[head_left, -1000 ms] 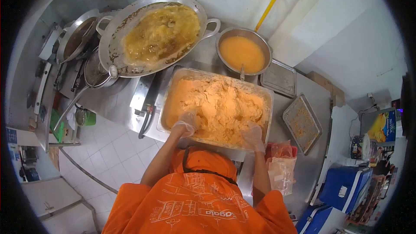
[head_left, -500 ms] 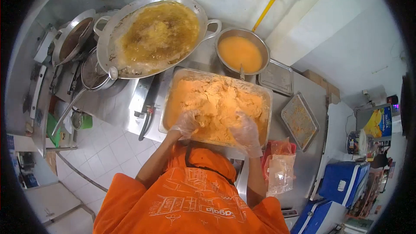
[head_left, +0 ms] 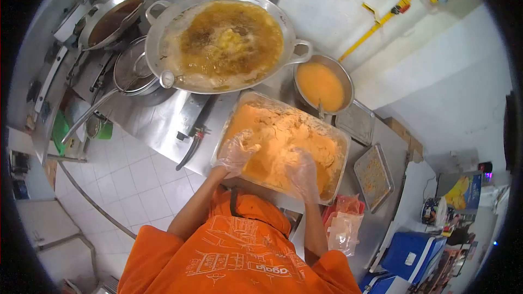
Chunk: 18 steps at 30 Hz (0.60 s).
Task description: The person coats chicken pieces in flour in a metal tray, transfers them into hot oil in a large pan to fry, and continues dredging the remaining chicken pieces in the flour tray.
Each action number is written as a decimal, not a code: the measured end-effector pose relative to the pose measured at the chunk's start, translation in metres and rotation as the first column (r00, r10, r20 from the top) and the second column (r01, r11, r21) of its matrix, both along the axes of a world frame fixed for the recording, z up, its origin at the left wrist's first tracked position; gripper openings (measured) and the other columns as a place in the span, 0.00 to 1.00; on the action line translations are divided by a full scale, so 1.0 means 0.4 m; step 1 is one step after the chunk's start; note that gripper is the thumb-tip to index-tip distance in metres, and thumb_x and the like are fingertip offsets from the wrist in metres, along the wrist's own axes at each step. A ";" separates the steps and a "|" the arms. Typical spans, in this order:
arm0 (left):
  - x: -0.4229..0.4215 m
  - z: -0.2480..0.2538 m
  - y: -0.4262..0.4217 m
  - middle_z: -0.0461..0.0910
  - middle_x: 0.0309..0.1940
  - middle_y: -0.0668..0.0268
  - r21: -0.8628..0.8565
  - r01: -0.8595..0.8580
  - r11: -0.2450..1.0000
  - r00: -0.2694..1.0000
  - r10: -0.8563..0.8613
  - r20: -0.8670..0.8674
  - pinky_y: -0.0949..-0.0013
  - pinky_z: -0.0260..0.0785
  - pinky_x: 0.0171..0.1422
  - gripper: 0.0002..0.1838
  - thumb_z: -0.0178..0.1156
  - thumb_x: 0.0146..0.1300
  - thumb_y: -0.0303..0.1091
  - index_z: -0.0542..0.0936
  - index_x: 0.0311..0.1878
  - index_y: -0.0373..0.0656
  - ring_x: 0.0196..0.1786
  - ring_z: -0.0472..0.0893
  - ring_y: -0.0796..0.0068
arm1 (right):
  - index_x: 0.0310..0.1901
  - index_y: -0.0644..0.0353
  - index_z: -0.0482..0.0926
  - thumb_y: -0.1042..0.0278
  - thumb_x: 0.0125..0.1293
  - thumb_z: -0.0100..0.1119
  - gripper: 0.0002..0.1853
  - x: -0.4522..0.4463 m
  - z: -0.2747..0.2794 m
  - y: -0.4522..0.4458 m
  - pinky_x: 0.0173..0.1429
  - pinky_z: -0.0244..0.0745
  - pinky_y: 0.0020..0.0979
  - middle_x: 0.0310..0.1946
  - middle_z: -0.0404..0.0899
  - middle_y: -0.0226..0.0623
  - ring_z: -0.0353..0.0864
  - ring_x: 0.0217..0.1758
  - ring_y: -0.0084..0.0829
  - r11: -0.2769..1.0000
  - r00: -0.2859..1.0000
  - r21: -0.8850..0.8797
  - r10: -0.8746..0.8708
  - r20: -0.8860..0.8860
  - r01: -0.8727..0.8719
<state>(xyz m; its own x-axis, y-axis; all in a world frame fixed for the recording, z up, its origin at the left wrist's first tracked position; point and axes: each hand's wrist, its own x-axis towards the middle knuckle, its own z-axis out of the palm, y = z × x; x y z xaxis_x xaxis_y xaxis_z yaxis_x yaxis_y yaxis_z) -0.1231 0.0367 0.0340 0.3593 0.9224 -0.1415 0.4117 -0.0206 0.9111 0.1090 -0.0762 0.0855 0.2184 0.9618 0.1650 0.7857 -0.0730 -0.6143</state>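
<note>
L hand (head_left: 237, 153) & R hand (head_left: 302, 174), both wearing clear gloves, are reaching over the tub's near side, apart, fingers curling; can't tell if either's gripping. Orange flour mix (head_left: 272, 130) is coating them, lying in the rect. tub (head_left: 347, 152). Batter bowl (head_left: 349, 83) is sitting by its far R corner, 2-handled wok (head_left: 163, 60) bubbling far L, crumb-strewn pan (head_left: 373, 177) lying R.

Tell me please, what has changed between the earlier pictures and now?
The gloved right hand has moved left over the breading tub, closer to the gloved left hand. Whether either hand took hold of anything is unclear. The camera view turned. The wok and metal bowl stayed in place.
</note>
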 end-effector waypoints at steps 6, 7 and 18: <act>-0.013 -0.108 0.079 0.84 0.47 0.51 0.192 0.364 0.911 0.795 -0.196 -0.574 0.56 0.76 0.58 0.31 0.65 0.64 0.40 0.76 0.66 0.32 0.54 0.84 0.55 | 0.59 0.61 0.78 0.61 0.56 0.71 0.29 0.111 0.006 0.034 0.61 0.77 0.46 0.51 0.82 0.54 0.81 0.57 0.53 0.966 0.950 -0.256 0.056 0.306 0.025; -0.002 -0.197 0.095 0.84 0.46 0.52 0.126 0.564 0.816 0.599 -0.299 -0.742 0.56 0.77 0.56 0.29 0.65 0.63 0.38 0.77 0.64 0.32 0.52 0.85 0.57 | 0.58 0.62 0.78 0.60 0.56 0.71 0.29 0.131 0.039 0.055 0.61 0.77 0.46 0.51 0.82 0.55 0.81 0.56 0.52 0.943 0.949 -0.331 0.080 0.305 0.026; 0.091 -0.175 0.053 0.87 0.43 0.55 0.076 0.449 0.890 0.646 -0.265 -0.716 0.58 0.80 0.50 0.12 0.66 0.56 0.33 0.86 0.44 0.42 0.48 0.88 0.57 | 0.54 0.64 0.81 0.57 0.54 0.70 0.27 -0.049 0.534 0.436 0.61 0.77 0.45 0.49 0.83 0.56 0.83 0.55 0.51 0.904 0.966 -0.364 0.257 0.039 -0.225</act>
<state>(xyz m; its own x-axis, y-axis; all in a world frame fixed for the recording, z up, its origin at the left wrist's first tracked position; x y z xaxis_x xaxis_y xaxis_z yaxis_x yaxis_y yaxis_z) -0.0867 0.0579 -0.0359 0.5591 0.7784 -0.2855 0.8190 -0.4649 0.3364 0.0894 0.0983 0.2991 -0.0272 0.9818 -0.1882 0.8542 -0.0750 -0.5146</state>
